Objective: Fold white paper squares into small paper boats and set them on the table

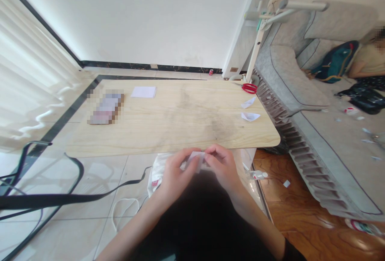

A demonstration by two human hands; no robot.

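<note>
Close to my body, at the near edge of the wooden table (156, 128), a small folded piece of white paper (197, 160) is held between both hands. My left hand (180, 166) pinches it with the thumb across its face. At its right edge, the fingertips of my right hand (221, 162) are closed on the same paper. Two folded white paper shapes, one farther (248, 102) and one nearer (250, 116), lie at the table's right side. A stack of white paper (143, 92) rests toward the back left.
Red-handled scissors (249, 88) lie at the back right corner. A blurred-out flat item (106, 108) is on the left. Right of the table stands a grey sofa (300, 92) with a seated person (369, 60). A plastic bottle (258, 175) and a black strap (90, 197) are below table height.
</note>
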